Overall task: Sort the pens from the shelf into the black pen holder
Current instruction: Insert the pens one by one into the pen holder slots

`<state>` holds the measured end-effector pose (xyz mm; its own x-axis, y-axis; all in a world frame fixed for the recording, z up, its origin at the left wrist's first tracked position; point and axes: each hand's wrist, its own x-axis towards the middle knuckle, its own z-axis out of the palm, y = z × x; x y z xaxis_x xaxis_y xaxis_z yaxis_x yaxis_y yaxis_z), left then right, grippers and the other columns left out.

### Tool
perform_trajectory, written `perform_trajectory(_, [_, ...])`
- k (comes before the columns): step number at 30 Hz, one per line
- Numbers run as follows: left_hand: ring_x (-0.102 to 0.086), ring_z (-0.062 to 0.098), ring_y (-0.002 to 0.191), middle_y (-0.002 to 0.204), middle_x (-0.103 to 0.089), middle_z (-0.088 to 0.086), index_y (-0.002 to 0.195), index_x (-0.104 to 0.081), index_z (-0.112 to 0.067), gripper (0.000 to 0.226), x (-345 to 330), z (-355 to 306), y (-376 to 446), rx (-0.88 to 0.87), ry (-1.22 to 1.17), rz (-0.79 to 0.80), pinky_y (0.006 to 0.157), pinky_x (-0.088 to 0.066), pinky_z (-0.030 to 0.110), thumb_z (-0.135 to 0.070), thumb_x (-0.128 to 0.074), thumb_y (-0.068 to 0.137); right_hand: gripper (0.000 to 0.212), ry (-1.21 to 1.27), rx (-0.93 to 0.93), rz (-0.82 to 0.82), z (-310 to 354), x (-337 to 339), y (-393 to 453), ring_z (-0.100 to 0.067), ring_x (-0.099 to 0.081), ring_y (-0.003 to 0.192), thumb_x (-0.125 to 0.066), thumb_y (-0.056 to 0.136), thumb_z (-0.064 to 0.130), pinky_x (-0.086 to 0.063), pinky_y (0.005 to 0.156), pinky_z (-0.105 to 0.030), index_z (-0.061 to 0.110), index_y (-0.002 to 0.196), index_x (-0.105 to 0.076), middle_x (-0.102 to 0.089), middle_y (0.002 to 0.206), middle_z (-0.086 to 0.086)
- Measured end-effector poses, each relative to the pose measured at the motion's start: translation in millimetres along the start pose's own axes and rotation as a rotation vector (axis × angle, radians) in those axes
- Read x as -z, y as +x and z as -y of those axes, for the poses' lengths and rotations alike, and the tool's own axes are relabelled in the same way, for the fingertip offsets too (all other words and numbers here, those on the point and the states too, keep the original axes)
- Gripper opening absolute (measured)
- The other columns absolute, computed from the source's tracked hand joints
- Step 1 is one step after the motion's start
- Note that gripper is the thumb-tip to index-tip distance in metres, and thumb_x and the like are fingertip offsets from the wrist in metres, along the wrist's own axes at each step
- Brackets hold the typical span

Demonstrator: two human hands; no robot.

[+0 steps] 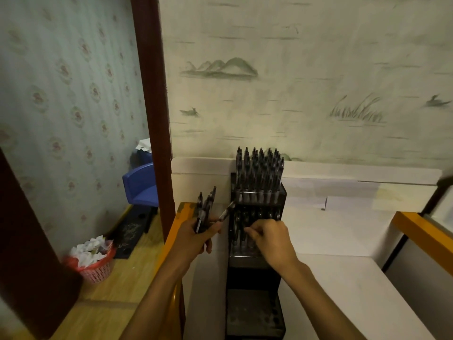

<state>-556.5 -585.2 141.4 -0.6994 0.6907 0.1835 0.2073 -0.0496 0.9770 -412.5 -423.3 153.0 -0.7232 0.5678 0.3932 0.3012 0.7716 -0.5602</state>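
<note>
Obs.: tiered black pen holder (257, 273) stands on the white surface (343, 278) against the wall. Its rear, highest tier is packed with upright pens (259, 168); the middle tier is partly filled; the lowest tier, nearest us, looks unfilled, though it is dark there. Left hand (193, 238) grips a bundle of pens (204, 209), barrels running up and away above its fingers, with one pen (226, 212) splayed off to the right of the thumb toward the holder. Right hand (272, 239) sits over the middle tier, fingers (252, 230) curled narrow at a pen there; blur and shadow keep us from telling whether they pinch it or only touch it. We judge the step in hand to be seating one pen into a middle-tier slot. To do it well, we would keep the pinch high on the barrel so the tip below the fingers stays visible, bring it down straight and vertical, not angled, and let go only once it bottoms out. We would fill slots in order from the far side of the fingers toward the near side, so the knuckles do not knock pens already standing. Risk: the splayed pen beside the left thumb looks loosely held and may slip; we would regrip the bundle before the next handover. Left of the surface we note a pink waste basket (94, 263) and a blue stool (142, 185) on the floor.
</note>
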Motion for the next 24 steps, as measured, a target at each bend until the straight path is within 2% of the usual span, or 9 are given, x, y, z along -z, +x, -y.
perform_trajectory(3, [-0.061, 0.015, 0.051, 0.093, -0.075, 0.001, 0.107, -0.069, -0.023, 0.016, 1, 2, 2, -0.012, 0.036, 0.007, 0.041, -0.04, 0.016, -0.029, -0.067, 0.093, 0.015, 0.134, -0.012, -0.043, 12, 9, -1, -0.003, -0.065, 0.063, -0.07, 0.09, 0.03, -0.05, 0.062, -0.011, 0.02, 0.079, -0.075, -0.069, 0.067, 0.008])
perform_trajectory(5, [-0.063, 0.015, 0.052, 0.094, -0.075, -0.001, 0.107, -0.069, -0.023, 0.018, 2, 2, 2, -0.008, 0.049, 0.006, 0.041, -0.041, 0.016, -0.032, -0.067, 0.091, 0.005, 0.405, -0.03, -0.009, 24, 14, -1, -0.002, -0.069, 0.069, -0.072, 0.088, 0.026, -0.053, 0.066, -0.012, 0.023, 0.089, -0.076, -0.073, 0.073, 0.01])
perform_trajectory(7, [-0.064, 0.014, 0.052, 0.093, -0.075, -0.001, 0.106, -0.069, -0.024, 0.02, 1, 3, 3, -0.003, 0.051, 0.015, 0.04, -0.041, 0.017, -0.036, -0.067, 0.09, 0.013, 0.602, -0.029, 0.064, 33, 17, 0, -0.004, -0.072, 0.079, -0.073, 0.088, 0.023, -0.056, 0.072, -0.015, 0.023, 0.101, -0.074, -0.076, 0.084, 0.011])
perform_trajectory(12, [-0.064, 0.011, 0.05, 0.089, -0.076, -0.004, 0.105, -0.071, -0.027, 0.032, -7, 0, -2, 0.026, 0.021, 0.084, 0.039, -0.039, 0.015, -0.049, -0.064, 0.082, 0.01, 0.68, 0.001, 0.121, 40, 11, 2, -0.006, -0.072, 0.085, -0.07, 0.09, 0.023, -0.055, 0.077, -0.018, 0.018, 0.096, -0.075, -0.076, 0.088, 0.008])
perform_trajectory(15, [-0.065, 0.012, 0.052, 0.092, -0.076, -0.005, 0.106, -0.07, -0.028, 0.034, -7, -3, -3, 0.03, -0.008, 0.085, 0.04, -0.039, 0.015, -0.05, -0.064, 0.081, 0.011, 0.751, -0.047, 0.098, 40, 8, 2, -0.01, -0.072, 0.089, -0.071, 0.089, 0.025, -0.057, 0.08, -0.023, 0.018, 0.097, -0.074, -0.076, 0.091, 0.005])
perform_trajectory(19, [-0.065, 0.013, 0.048, 0.085, -0.077, -0.004, 0.105, -0.069, -0.022, 0.035, -8, -7, -3, 0.054, -0.043, 0.091, 0.036, -0.036, 0.016, -0.048, -0.062, 0.082, 0.016, 0.811, -0.113, 0.076, 38, 3, 0, -0.012, -0.072, 0.092, -0.07, 0.09, 0.027, -0.058, 0.084, -0.029, 0.017, 0.102, -0.073, -0.076, 0.094, 0.002])
perform_trajectory(22, [-0.067, 0.018, 0.05, 0.087, -0.078, -0.001, 0.104, -0.069, -0.016, 0.039, -6, -8, -4, 0.077, -0.063, 0.081, 0.036, -0.034, 0.017, -0.048, -0.06, 0.084, 0.018, 0.952, -0.165, 0.054, 41, 6, 3, -0.021, -0.074, 0.092, -0.066, 0.093, 0.021, -0.06, 0.08, -0.029, 0.008, 0.104, -0.07, -0.077, 0.093, -0.006])
perform_trajectory(24, [-0.061, 0.013, 0.041, 0.076, -0.077, -0.002, 0.102, -0.069, -0.015, 0.04, -6, -10, -3, 0.093, -0.037, 0.069, 0.034, -0.033, 0.016, -0.049, -0.058, 0.085, 0.018, 1.022, -0.205, -0.005, 41, 15, 7, -0.024, -0.074, 0.089, -0.065, 0.093, 0.017, -0.06, 0.076, -0.028, 0.003, 0.105, -0.068, -0.076, 0.091, -0.01])
